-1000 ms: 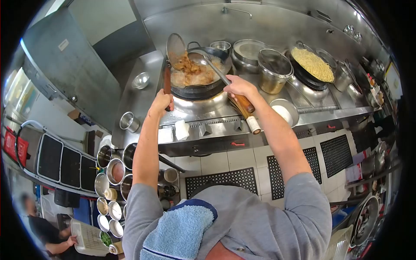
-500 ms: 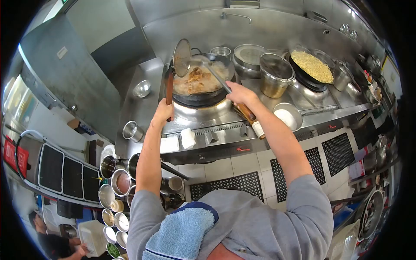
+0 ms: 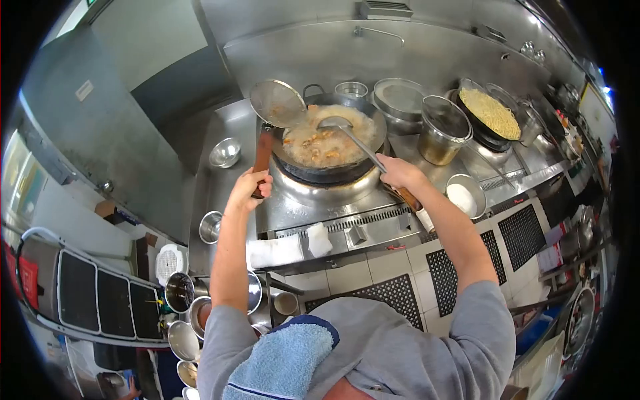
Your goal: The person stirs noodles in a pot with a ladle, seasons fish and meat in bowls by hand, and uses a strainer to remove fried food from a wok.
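Note:
My left hand (image 3: 251, 189) is closed round the brown wooden handle of a round mesh skimmer (image 3: 277, 104). The skimmer is tilted above the left rim of a black wok (image 3: 313, 175). In my right hand (image 3: 401, 175) is the long handle of a metal wok ladle (image 3: 360, 141), its bowl inside the wok. Bubbling, foamy liquid fills the wok, with browned food pieces (image 3: 323, 139) floating in it. The wok sits on a round metal burner ring (image 3: 327, 195).
Right of the wok stand a lidded steel pot (image 3: 437, 143), a pan of noodles (image 3: 490, 113) and a bowl of white powder (image 3: 463, 197). Small steel bowls (image 3: 225, 153) are on the left counter. White folded cloths (image 3: 275, 251) lie on the front edge. Black rubber mats (image 3: 377, 291) cover floor tiles.
The skimmer has turned from upright to a flatter tilt at the wok's left rim. The ladle's bowl has shifted lower in the wok. The camera view has swung left.

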`<state>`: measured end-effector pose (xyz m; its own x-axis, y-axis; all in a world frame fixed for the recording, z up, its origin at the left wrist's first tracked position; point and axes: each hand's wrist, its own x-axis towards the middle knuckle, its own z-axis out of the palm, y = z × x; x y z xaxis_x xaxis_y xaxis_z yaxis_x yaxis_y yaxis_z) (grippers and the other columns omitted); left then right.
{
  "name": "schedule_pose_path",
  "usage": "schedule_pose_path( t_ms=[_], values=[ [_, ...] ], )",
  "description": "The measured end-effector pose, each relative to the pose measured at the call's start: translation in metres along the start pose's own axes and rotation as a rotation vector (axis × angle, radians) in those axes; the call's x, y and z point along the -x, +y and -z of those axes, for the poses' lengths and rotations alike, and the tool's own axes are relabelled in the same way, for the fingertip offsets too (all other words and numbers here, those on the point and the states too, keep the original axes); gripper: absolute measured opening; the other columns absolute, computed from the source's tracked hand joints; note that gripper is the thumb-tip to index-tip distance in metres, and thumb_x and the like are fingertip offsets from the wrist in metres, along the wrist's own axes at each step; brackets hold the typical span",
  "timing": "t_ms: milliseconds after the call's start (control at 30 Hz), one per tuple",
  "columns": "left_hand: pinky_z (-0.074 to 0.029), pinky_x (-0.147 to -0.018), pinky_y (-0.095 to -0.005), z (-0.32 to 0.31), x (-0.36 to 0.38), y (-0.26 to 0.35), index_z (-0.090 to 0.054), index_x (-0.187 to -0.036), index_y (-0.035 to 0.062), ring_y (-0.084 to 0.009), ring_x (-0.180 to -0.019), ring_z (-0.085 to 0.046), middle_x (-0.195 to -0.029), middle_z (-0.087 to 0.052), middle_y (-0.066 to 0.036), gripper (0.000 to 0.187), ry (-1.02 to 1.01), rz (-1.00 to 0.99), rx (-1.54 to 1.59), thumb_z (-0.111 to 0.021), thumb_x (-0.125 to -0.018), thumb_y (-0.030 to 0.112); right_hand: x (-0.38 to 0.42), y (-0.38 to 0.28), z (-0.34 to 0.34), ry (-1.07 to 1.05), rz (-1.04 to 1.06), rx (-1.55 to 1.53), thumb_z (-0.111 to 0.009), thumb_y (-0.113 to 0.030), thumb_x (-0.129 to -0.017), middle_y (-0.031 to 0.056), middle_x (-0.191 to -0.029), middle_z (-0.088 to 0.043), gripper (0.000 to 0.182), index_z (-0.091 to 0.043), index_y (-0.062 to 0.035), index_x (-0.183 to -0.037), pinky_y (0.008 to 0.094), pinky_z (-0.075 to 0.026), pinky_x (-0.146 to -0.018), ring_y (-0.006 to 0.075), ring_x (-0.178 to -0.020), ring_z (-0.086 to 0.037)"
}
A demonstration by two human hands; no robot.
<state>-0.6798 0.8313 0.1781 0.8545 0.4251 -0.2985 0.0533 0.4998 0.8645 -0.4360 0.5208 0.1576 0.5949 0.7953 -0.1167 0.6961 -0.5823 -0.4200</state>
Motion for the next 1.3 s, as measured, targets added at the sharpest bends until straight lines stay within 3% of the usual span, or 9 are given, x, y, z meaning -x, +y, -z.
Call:
schedule_pose_path(
  t_ms=[200,367,467,500,600,700,967,1167,1300],
  values=[
    [-0.035,-0.04,-0.0239,0.042,-0.054,0.058,-0.043,-0.096,0.0032,-0.0094,-0.048,-0.042,-0.072,-0.05,-0.008,0.011,-0.02,0.045,0.042,-0.051,-0.088,0.002,0.05,-0.04,0.03,0.102,-0.024,-0.092,-0.051,-0.009,-0.079,0.024,-0.078,-0.064,0.069,-0.025,-0.0024,-0.143,0.0402,-0.05,-0.058,0.0288,-0.054,-0.061],
    [-0.037,-0.037,-0.0282,0.064,-0.131,0.096,-0.041,-0.094,0.0027,-0.0141,-0.042,-0.043,-0.066,-0.048,-0.007,0.014,0.12,-0.18,-0.651,-0.046,-0.081,0.0,0.089,-0.072,0.052,-0.064,-0.139,-0.295,-0.054,-0.011,-0.081,0.0205,-0.079,-0.064,0.069,-0.025,-0.0033,-0.143,0.0381,-0.05,-0.058,0.026,-0.054,-0.061],
    [-0.039,-0.036,-0.0358,0.076,-0.181,0.075,-0.043,-0.099,-0.0045,-0.0214,-0.041,-0.048,-0.067,-0.052,-0.013,0.021,0.364,-0.217,-1.209,-0.042,-0.078,-0.001,0.093,-0.071,0.041,-0.12,-0.173,-0.243,-0.059,-0.015,-0.081,0.0238,-0.097,-0.063,0.073,-0.024,-0.0086,-0.145,0.0386,-0.051,-0.064,0.028,-0.067,-0.064],
    [-0.039,-0.036,-0.0387,0.082,-0.195,0.06,-0.044,-0.101,-0.0075,-0.0242,-0.042,-0.051,-0.068,-0.054,-0.016,0.025,0.473,-0.199,-1.381,-0.041,-0.078,-0.001,0.091,-0.067,0.035,-0.109,-0.145,-0.234,-0.059,-0.016,-0.082,0.0253,-0.101,-0.062,0.072,-0.025,-0.0089,-0.145,0.0388,-0.051,-0.069,0.0312,-0.071,-0.064],
    [-0.039,-0.036,-0.0396,0.132,-0.263,0.039,-0.049,-0.102,-0.0098,-0.0243,-0.043,-0.052,-0.068,-0.055,-0.017,0.028,0.048,0.264,-1.81,-0.041,-0.076,-0.002,0.092,-0.064,0.028,-0.087,-0.163,-0.122,-0.057,-0.017,-0.082,0.0265,-0.101,-0.062,0.071,-0.025,-0.0094,-0.144,0.0402,-0.051,-0.074,0.0353,-0.079,-0.064],
    [-0.038,-0.036,-0.0395,0.117,-0.228,0.046,-0.051,-0.1,-0.0086,-0.0239,-0.041,-0.051,-0.064,-0.053,-0.014,0.027,0.344,0.188,-1.176,-0.039,-0.077,-0.001,0.108,-0.057,0.031,0.015,-0.097,-0.049,-0.053,-0.014,-0.081,0.0264,-0.096,-0.063,0.068,-0.026,-0.0063,-0.143,0.0419,-0.05,-0.071,0.0354,-0.074,-0.064],
    [-0.037,-0.034,-0.0325,0.068,-0.045,-0.023,-0.047,-0.099,-0.0023,-0.0172,-0.039,-0.047,-0.061,-0.05,-0.008,0.018,0.392,-0.229,-0.768,-0.042,-0.083,0.005,0.072,-0.028,0.02,-0.135,0.053,-0.309,-0.057,-0.014,-0.081,0.0158,-0.085,-0.063,0.073,-0.022,-0.0045,-0.145,0.0336,-0.049,-0.051,0.0166,-0.051,-0.056],
    [-0.03,-0.034,-0.0261,0.043,0.102,-0.123,-0.041,-0.091,0.0084,-0.0092,-0.038,-0.036,-0.057,-0.041,-0.001,0.009,0.356,-0.163,-0.205,-0.047,-0.085,0.005,0.015,-0.021,0.035,-0.061,0.035,-0.317,-0.06,-0.011,-0.077,0.0167,-0.086,-0.063,0.076,-0.026,-0.0015,-0.143,0.0337,-0.05,-0.052,0.0182,-0.052,-0.057],
    [-0.027,-0.038,-0.0214,0.019,0.163,-0.163,-0.044,-0.11,0.0107,-0.0067,-0.045,-0.034,-0.064,-0.04,0.001,0.025,0.28,-0.055,0.156,-0.049,-0.088,0.002,-0.062,-0.007,0.041,0.08,0.114,-0.215,-0.057,-0.012,-0.075,0.0201,-0.086,-0.065,0.053,-0.046,0.0014,-0.125,0.0384,-0.05,-0.059,0.0274,-0.063,-0.064]
  ],
)
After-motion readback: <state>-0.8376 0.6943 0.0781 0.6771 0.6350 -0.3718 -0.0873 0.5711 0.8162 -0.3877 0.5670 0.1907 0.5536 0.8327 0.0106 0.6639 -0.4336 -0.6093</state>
